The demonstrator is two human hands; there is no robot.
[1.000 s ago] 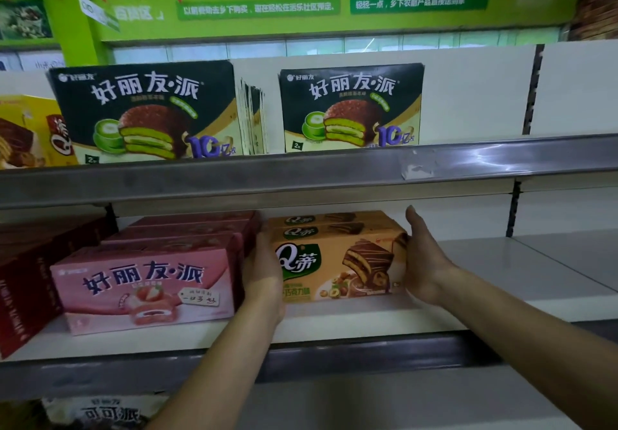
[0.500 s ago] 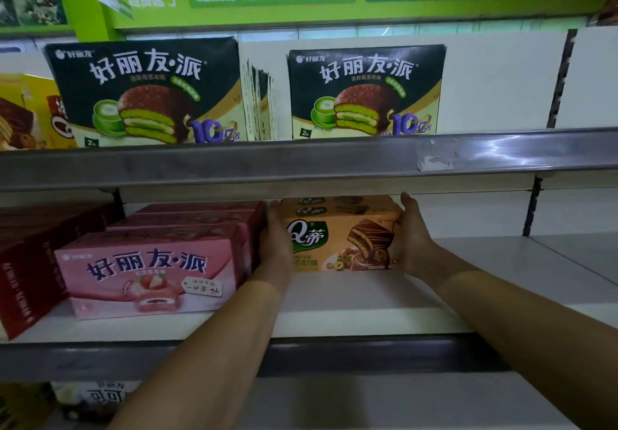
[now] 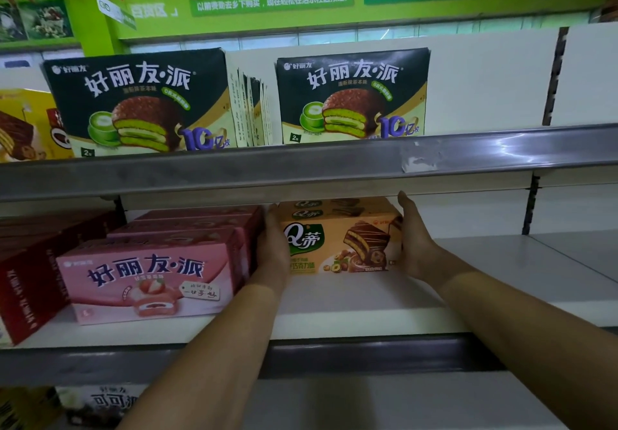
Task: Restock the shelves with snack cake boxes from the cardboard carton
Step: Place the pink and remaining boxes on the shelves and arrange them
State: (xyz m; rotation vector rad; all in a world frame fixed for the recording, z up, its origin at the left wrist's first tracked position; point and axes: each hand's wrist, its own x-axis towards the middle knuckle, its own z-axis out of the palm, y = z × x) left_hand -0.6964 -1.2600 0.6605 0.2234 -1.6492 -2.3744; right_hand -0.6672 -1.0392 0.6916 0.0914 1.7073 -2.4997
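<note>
A row of orange Q-branded snack cake boxes (image 3: 337, 245) stands on the white middle shelf (image 3: 368, 299), set back under the upper shelf rail. My left hand (image 3: 274, 249) lies flat against the row's left side, squeezed between it and the pink boxes. My right hand (image 3: 414, 242) presses flat on the right side with the thumb pointing up. The fingers of both hands reach back along the boxes and are partly hidden. The cardboard carton is not in view.
Pink strawberry cake boxes (image 3: 150, 275) sit just left of the orange row, with dark red boxes (image 3: 30, 279) further left. Dark green matcha cake boxes (image 3: 140, 101) stand on the upper shelf behind its grey rail (image 3: 301, 168). Bare white shelf stretches to the right.
Both hands have slid the orange boxes from the shelf's front edge back toward the wall, keeping them pressed between the palms.
</note>
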